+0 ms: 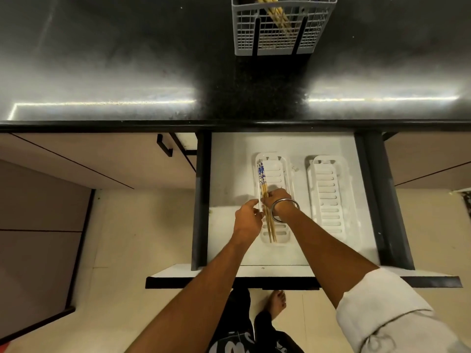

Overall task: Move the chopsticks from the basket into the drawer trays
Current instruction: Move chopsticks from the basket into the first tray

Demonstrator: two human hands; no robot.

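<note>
Over the left tray (276,171) in the open drawer (229,161), the right hand (276,197) closes its fingers on a small bunch of chopsticks (265,194), gripping them near their middle. The sticks lie lengthwise along the tray's left side, their blue-and-white patterned ends pointing toward the counter and their plain wooden tips toward the drawer front. A metal bangle (284,210) circles the right wrist. The left hand (248,217) sits just beside the sticks on their left, fingertips curled toward them; whether it actually pinches them I cannot tell. A second white slotted tray (328,194) lies to the right, apart from the first, holding nothing visible. Farther back, on the dark counter (127,59), a pale wire-grid basket (280,29) stands with more wooden chopsticks (274,11) leaning inside it.
</note>
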